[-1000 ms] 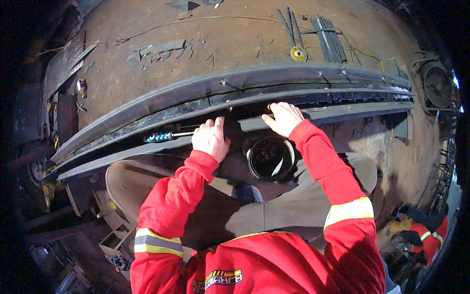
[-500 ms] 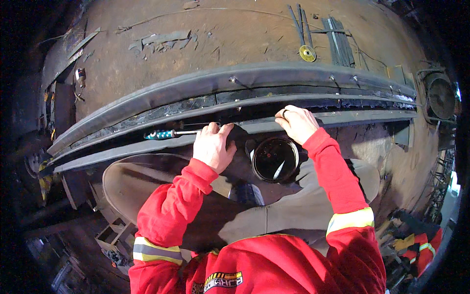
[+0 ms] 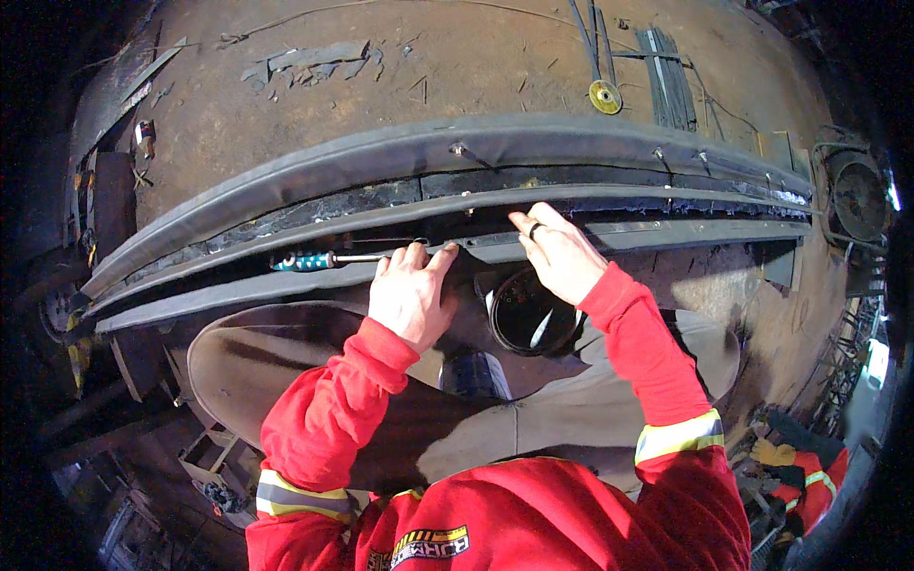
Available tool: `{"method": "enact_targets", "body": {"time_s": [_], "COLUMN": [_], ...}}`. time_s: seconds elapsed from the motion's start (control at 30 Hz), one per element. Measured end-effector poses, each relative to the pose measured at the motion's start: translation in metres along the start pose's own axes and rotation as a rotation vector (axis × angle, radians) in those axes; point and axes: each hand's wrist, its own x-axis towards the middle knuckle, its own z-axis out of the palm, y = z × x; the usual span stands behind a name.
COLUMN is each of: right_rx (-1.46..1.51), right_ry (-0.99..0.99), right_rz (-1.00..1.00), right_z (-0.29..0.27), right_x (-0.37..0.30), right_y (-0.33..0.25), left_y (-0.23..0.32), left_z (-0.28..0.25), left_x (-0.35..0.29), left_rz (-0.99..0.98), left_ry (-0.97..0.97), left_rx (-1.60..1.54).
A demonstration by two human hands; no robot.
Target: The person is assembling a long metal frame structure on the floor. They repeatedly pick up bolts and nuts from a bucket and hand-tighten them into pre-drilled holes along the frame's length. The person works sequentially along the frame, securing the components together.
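The left hand (image 3: 409, 297) is bent over the near rail (image 3: 238, 292) at mid-frame, thumb apart from the curled fingers; I cannot tell whether they grip the tool's shaft, which runs up to them. The right hand (image 3: 566, 257), just right of centre, has fingers bent and drawn together above the gap; whether it pinches anything is hidden.

The tool (image 3: 305, 261), left of centre, has a teal handle with pale spots and a thin, bright shaft, and lies along the gap. The beam (image 3: 362, 157) bows across the whole middle of the frame: dull grey, dark inside, with rough, pale-flecked patches and short bright studs (image 3: 458, 149).

Just below the right hand stands a round black pot (image 3: 505, 338), its contents dark, with one pale streak. At lower left, an open box (image 3: 198, 468) shows dividers; its contents are too dim to tell.

A yellow disc (image 3: 605, 105) and dark strips (image 3: 666, 81) lie at upper right.
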Motion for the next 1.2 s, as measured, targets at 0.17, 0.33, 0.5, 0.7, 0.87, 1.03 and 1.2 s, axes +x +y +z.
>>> {"method": "enact_targets", "body": {"time_s": [0.17,0.33,0.5,0.7,0.87,1.03,1.2], "right_rx": [0.268,0.204,0.059,-0.090,-0.253,-0.189,-0.118], "right_ry": [0.132,0.210,0.192,0.093,0.075,-0.018,0.081], "right_rz": [0.127,-0.024,-0.114,-0.253,-0.304,-0.138,-0.003], "right_z": [0.014,0.039,0.052,0.046,0.047,0.041,0.040], "right_x": [0.004,0.009,0.018,0.020,0.025,0.031,0.031], "right_y": [-0.015,-0.011,-0.012,-0.011,-0.014,-0.019,-0.025], "left_y": [0.000,0.002,0.000,0.001,0.004,0.006,0.008], "left_z": [0.000,0.000,0.003,0.003,0.008,0.012,-0.001], "left_x": [0.000,0.000,-0.002,-0.002,-0.002,0.001,-0.001], "left_rz": [0.000,-0.003,0.017,0.036,0.105,0.104,0.070], "left_ry": [-0.030,-0.037,-0.016,-0.017,0.038,-0.013,-0.014], "left_rx": [0.019,0.034,0.048,0.060,0.051,0.052,0.051]}}
